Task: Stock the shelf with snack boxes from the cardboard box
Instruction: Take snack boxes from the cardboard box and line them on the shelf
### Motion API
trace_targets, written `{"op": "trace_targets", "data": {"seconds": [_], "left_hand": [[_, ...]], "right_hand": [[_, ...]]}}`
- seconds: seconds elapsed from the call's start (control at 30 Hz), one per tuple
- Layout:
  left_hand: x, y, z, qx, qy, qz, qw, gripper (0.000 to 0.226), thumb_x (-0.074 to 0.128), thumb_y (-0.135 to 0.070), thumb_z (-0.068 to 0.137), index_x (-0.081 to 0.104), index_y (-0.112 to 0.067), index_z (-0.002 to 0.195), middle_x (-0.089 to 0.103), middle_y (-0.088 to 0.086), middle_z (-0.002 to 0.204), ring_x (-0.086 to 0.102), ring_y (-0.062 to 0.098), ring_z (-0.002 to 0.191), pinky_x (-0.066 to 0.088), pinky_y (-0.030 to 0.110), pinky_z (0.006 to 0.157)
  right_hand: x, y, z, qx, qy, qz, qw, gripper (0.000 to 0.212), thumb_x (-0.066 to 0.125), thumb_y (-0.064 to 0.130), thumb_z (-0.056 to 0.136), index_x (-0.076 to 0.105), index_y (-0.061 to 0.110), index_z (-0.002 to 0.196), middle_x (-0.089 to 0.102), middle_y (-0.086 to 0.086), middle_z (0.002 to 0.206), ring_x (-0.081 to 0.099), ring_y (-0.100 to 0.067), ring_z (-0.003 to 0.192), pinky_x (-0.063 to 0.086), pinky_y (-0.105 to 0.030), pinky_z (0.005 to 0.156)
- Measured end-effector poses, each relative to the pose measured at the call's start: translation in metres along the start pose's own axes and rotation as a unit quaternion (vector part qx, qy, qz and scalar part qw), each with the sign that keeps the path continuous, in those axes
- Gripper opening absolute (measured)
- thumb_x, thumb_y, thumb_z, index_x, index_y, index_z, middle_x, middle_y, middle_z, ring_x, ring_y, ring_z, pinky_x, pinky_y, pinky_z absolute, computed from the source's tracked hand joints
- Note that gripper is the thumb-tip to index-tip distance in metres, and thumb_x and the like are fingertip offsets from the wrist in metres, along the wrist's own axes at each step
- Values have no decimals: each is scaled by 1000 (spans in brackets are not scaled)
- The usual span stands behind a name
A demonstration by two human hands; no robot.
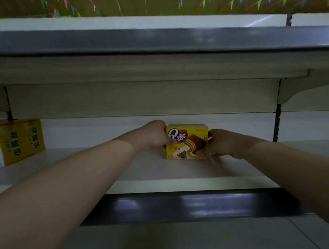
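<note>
While yellow snack box (186, 141) sits upright on shelf (162, 168), left hand (156, 135) grips its left edge, right hand (216, 144) grips its right.

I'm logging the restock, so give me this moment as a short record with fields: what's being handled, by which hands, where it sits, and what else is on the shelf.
item: yellow snack box, upright, front facing the camera
left hand: grips the box's left side
right hand: holds the box's right side, fingers on its front lower corner
place: on the white shelf, near the middle, toward the back
other stock: larger yellow carton at the shelf's far left, apart from the box
cardboard box: not in view
</note>
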State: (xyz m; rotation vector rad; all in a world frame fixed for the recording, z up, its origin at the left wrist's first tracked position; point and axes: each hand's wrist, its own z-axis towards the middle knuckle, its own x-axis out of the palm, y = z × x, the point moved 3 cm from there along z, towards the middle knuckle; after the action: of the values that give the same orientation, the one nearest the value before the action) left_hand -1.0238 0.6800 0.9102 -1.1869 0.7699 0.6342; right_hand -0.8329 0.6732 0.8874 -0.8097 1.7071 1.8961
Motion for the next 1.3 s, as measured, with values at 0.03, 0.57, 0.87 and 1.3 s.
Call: {"op": "trace_targets", "data": {"seconds": [0.03,0.57,0.87,1.3], "left_hand": [[2,0,7,-3,-8,26,1000,43,77,-26,82,62,3,110,67,17,109,66,30,100,55,44,88],[3,21,57,29,-46,155,986,42,78,-35,79,65,-2,101,56,3,87,55,17,83,39,23,68],[0,5,35,-24,-31,206,978,42,69,-31,88,64,6,107,65,17,91,63,30,102,43,26,63],[-45,29,-77,27,-74,196,977,10,66,-6,83,73,-13,86,74,6,82,71,19,77,58,31,76]], "right_hand": [[0,1,6,-3,-3,-5,1000,37,83,16,73,65,8,104,67,-12,112,62,-28,107,50,-41,98],[0,10,70,0,-3,-84,996,48,85,14,70,64,-5,110,70,-22,97,70,-33,87,58,-43,82],[-6,9,56,26,-32,-158,987,30,81,22,74,57,4,69,60,-3,49,56,-11,43,45,-20,47],[48,99,-57,20,-74,-289,954,25,56,23,89,58,14,65,60,1,61,52,-15,50,41,-20,46]]}}
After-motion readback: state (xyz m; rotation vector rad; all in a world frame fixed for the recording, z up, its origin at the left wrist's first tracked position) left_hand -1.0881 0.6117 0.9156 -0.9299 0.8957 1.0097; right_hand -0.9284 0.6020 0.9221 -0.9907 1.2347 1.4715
